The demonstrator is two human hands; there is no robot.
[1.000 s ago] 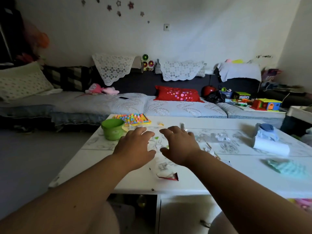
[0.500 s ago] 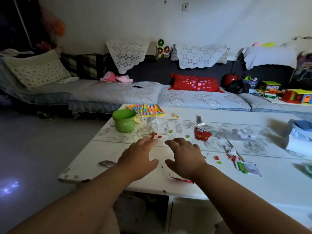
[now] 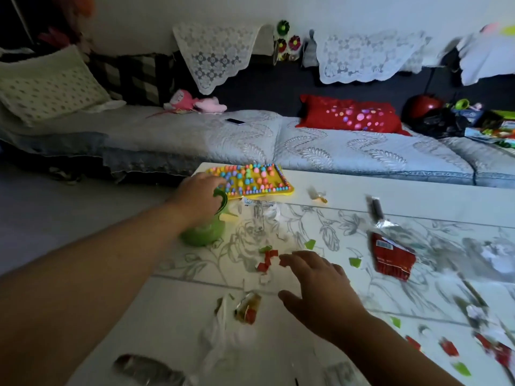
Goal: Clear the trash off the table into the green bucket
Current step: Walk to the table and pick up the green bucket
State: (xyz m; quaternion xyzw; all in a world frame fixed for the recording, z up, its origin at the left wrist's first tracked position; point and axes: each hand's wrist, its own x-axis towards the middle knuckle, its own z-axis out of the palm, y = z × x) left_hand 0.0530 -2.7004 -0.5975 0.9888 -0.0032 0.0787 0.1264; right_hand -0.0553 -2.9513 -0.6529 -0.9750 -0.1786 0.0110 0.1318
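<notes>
Two arms stretch forward over the white worktop (image 3: 404,190). The left hand (image 3: 199,195) curls over the rim of the green bucket (image 3: 204,234) and grips it, near the worktop's far left corner. The right hand (image 3: 323,291) hangs palm down, fingers spread and slack, its fingertips at the red and green scraps (image 3: 267,259). Farther right lies a red wrapper (image 3: 391,257); its white label is too blurred to read.

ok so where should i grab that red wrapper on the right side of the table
Pinch the red wrapper at its crinkled silver far end, which looks slightly raised; the red body lies flat on the table. Come from above with the right hand, open and nearest; the left hand grips the green bucket.
</notes>
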